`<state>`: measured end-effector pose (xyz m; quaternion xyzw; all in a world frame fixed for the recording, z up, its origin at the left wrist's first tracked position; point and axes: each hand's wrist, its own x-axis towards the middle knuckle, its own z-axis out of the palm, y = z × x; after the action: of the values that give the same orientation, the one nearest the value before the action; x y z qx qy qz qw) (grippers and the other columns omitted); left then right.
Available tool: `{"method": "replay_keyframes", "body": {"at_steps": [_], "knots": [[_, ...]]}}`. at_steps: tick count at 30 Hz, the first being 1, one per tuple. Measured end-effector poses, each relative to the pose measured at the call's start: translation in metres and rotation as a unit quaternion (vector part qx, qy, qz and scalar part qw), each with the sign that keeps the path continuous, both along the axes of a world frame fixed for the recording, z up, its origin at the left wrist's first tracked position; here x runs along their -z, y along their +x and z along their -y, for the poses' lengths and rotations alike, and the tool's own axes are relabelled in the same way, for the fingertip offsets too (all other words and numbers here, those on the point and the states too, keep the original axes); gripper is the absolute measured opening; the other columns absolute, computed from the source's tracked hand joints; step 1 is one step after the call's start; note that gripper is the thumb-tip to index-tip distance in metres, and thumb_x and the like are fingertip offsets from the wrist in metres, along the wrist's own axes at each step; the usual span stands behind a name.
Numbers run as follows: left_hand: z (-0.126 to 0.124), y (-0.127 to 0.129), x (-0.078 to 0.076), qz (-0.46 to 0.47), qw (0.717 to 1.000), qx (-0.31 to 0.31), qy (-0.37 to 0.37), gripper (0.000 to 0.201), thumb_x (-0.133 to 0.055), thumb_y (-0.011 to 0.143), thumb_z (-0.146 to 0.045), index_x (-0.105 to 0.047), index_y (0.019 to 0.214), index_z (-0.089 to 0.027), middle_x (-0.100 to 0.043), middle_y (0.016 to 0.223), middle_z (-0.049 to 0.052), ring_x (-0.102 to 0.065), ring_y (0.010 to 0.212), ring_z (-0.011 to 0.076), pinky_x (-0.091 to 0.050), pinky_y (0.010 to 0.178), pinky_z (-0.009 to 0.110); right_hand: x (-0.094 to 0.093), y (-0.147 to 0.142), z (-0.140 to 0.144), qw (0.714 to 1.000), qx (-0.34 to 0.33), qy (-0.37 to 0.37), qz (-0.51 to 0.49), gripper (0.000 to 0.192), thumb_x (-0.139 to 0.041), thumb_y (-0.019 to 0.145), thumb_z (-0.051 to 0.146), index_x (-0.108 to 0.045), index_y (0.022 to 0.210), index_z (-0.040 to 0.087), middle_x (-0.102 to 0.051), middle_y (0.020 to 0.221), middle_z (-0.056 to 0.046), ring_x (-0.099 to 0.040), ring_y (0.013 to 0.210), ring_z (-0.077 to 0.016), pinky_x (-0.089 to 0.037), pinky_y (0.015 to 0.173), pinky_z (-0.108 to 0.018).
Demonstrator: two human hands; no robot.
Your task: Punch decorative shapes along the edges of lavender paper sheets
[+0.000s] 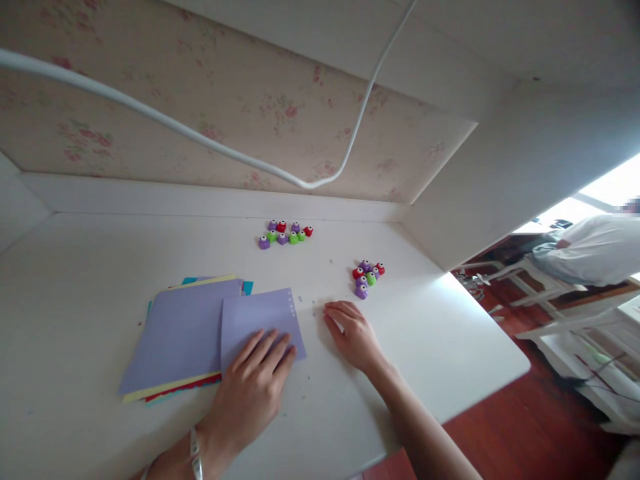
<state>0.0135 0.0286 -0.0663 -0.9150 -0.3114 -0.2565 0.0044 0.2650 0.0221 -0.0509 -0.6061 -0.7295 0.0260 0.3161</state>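
Observation:
My left hand (pixel 263 380) lies flat with fingers spread on a small purple sheet of paper (pixel 255 313). A row of small punched holes runs along that sheet's right edge. Its left side overlaps a stack of larger coloured paper (pixel 185 333), purple on top with yellow, red and blue edges showing. To the right of the sheet, my right hand (pixel 350 333) rests on the table, thumb and fingertips drawn together. Whatever is between those fingertips is too small to make out. Tiny paper bits (pixel 301 299) are scattered between the sheet and this hand.
Small purple, red and green pieces with white eye-like tops stand in a back group (pixel 283 237) and a right group (pixel 367 277) on the white table (pixel 425 347). A white cable (pixel 200 137) hangs across the front. A person in white (pixel 590 250) sits far right.

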Motion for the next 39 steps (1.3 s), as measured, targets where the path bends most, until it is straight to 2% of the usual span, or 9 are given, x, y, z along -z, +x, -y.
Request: {"method": "replay_keyframes", "body": {"at_steps": [8, 13, 21, 26, 30, 32, 33, 36, 39], "knots": [[-0.004, 0.001, 0.001, 0.008, 1.000, -0.019, 0.008, 0.035, -0.045, 0.091, -0.015, -0.069, 0.115, -0.023, -0.064, 0.126, 0.001, -0.056, 0.120, 0.0199, -0.034, 0.113, 0.040, -0.002, -0.029, -0.031, 0.994, -0.089, -0.016, 0.063, 0.030, -0.049, 0.097, 0.018, -0.068, 0.120, 0.021, -0.068, 0.126, -0.006, -0.059, 0.120, -0.0236, -0.049, 0.105, -0.041], [-0.004, 0.002, 0.002, 0.004, 1.000, -0.017, -0.002, 0.033, -0.047, 0.091, -0.016, -0.066, 0.117, -0.023, -0.063, 0.128, 0.000, -0.054, 0.121, 0.0201, -0.033, 0.113, 0.040, -0.006, -0.039, -0.050, 0.990, -0.103, -0.034, 0.087, 0.027, -0.047, 0.098, 0.017, -0.070, 0.113, 0.019, -0.071, 0.118, -0.008, -0.063, 0.111, -0.0222, -0.052, 0.099, -0.037], [-0.004, 0.002, 0.006, 0.006, 1.000, -0.014, -0.003, 0.030, -0.051, 0.092, -0.022, -0.066, 0.118, -0.024, -0.062, 0.129, 0.000, -0.054, 0.121, 0.0207, -0.035, 0.111, 0.040, -0.019, -0.021, -0.022, 0.985, -0.134, -0.066, 0.088, 0.023, -0.048, 0.098, 0.018, -0.071, 0.103, 0.019, -0.073, 0.102, -0.008, -0.066, 0.095, -0.0209, -0.056, 0.086, -0.034], [-0.004, 0.003, 0.006, -0.013, 1.000, -0.017, -0.012, 0.030, -0.055, 0.093, -0.028, -0.064, 0.121, -0.026, -0.060, 0.133, -0.002, -0.052, 0.124, 0.0194, -0.034, 0.113, 0.038, -0.029, -0.011, -0.020, 0.991, -0.121, -0.049, 0.021, 0.020, -0.051, 0.097, 0.022, -0.071, 0.104, 0.022, -0.073, 0.105, -0.007, -0.067, 0.098, -0.0200, -0.055, 0.089, -0.034], [-0.005, 0.003, 0.004, -0.030, 0.999, -0.015, -0.029, 0.033, -0.052, 0.095, -0.031, -0.061, 0.127, -0.028, -0.057, 0.137, -0.002, -0.050, 0.127, 0.0180, -0.034, 0.113, 0.036, -0.029, 0.005, -0.058, 0.996, -0.026, -0.054, -0.070, 0.021, -0.051, 0.097, 0.028, -0.071, 0.101, 0.022, -0.075, 0.095, -0.006, -0.071, 0.087, -0.0190, -0.057, 0.081, -0.032], [-0.006, 0.002, 0.003, -0.035, 0.999, -0.015, -0.039, 0.034, -0.051, 0.096, -0.032, -0.059, 0.129, -0.029, -0.056, 0.139, -0.002, -0.049, 0.128, 0.0176, -0.034, 0.113, 0.036, -0.026, 0.016, -0.085, 0.985, 0.041, -0.112, -0.124, 0.028, -0.047, 0.097, 0.026, -0.065, 0.117, 0.023, -0.075, 0.082, -0.003, -0.071, 0.065, -0.0152, -0.058, 0.066, -0.028], [-0.006, 0.002, 0.002, -0.038, 0.998, -0.015, -0.042, 0.035, -0.050, 0.096, -0.031, -0.058, 0.130, -0.029, -0.055, 0.139, -0.002, -0.049, 0.128, 0.0176, -0.034, 0.113, 0.036, -0.024, 0.021, -0.100, 0.978, 0.065, -0.142, -0.141, 0.031, -0.044, 0.097, 0.024, -0.062, 0.123, 0.022, -0.075, 0.083, -0.003, -0.071, 0.063, -0.0142, -0.058, 0.063, -0.027], [-0.006, 0.001, -0.002, -0.051, 0.998, -0.008, -0.041, 0.038, -0.049, 0.096, -0.028, -0.056, 0.133, -0.027, -0.054, 0.140, 0.000, -0.049, 0.128, 0.0183, -0.035, 0.112, 0.036, -0.020, 0.032, -0.140, 0.973, 0.098, -0.167, -0.123, 0.039, -0.036, 0.094, 0.015, -0.060, 0.124, 0.019, -0.075, 0.103, -0.007, -0.074, 0.075, -0.0134, -0.059, 0.068, -0.025], [-0.007, 0.000, -0.003, -0.056, 0.998, -0.001, -0.032, 0.038, -0.050, 0.096, -0.030, -0.056, 0.133, -0.027, -0.056, 0.138, 0.000, -0.051, 0.125, 0.0182, -0.036, 0.109, 0.035, -0.021, 0.035, -0.172, 0.979, 0.096, -0.165, -0.066, 0.038, -0.047, 0.087, 0.011, -0.066, 0.119, 0.019, -0.074, 0.110, -0.008, -0.073, 0.091, -0.0178, -0.058, 0.085, -0.031]]}}
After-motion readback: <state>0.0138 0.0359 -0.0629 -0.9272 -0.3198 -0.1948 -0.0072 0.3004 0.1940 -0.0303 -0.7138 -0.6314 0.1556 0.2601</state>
